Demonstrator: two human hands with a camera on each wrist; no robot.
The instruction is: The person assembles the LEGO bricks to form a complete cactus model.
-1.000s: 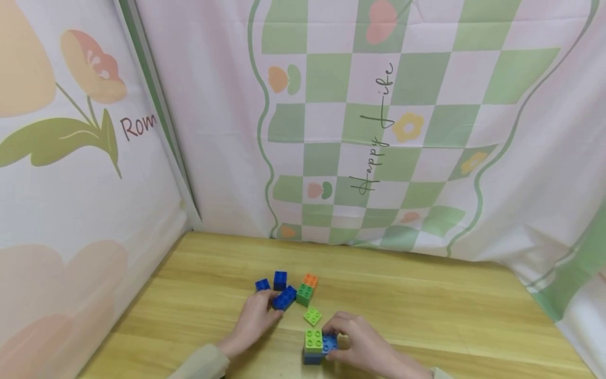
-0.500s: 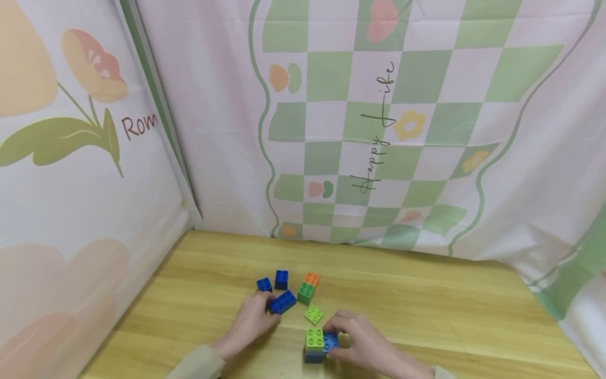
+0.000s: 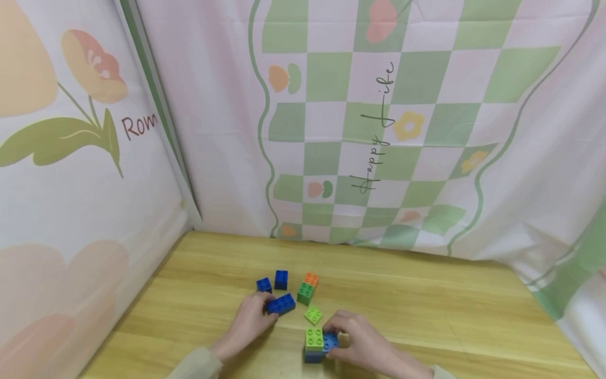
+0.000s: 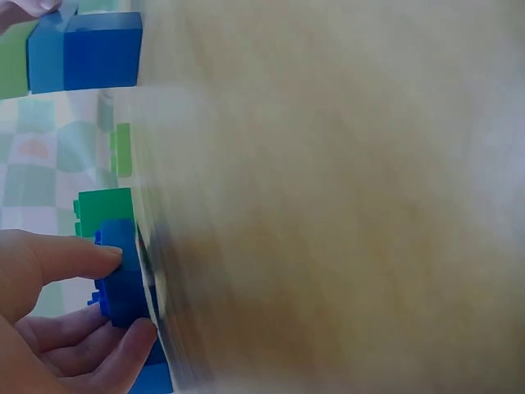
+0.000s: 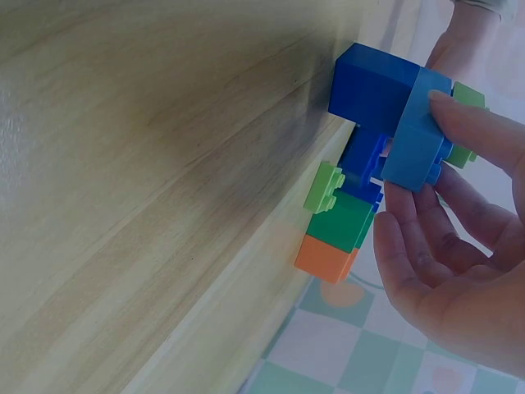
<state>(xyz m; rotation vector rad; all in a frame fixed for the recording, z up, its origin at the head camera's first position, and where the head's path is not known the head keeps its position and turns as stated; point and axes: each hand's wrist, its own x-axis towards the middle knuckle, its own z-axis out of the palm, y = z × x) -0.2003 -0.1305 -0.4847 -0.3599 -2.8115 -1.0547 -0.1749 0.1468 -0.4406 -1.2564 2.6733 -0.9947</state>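
Observation:
My left hand [image 3: 247, 318] pinches the left end of a long dark blue toy brick [image 3: 282, 304] between thumb and fingers, low at the wooden table. The left wrist view shows that blue brick [image 4: 125, 291] with its studs toward the palm. At the near side, my right hand [image 3: 363, 341] grips the overhanging end of a lighter blue brick [image 3: 330, 342] in a small stack. A lime green brick [image 3: 314, 338] sits on its left half, and a dark blue brick [image 5: 373, 86] is beneath, as the right wrist view shows.
Two small blue bricks, one upright [image 3: 281, 279] and one lower [image 3: 263, 285], lie beyond my left hand. A green brick [image 3: 305, 293] adjoins an orange brick [image 3: 311, 279]. A thin lime brick [image 3: 313, 315] lies between my hands. Patterned curtains [image 3: 369, 158] border the table [image 3: 402, 284].
My left hand has drawn the long blue brick slightly left and nearer, turning it clockwise so it lies more crosswise. My right hand and the stack have stayed in place.

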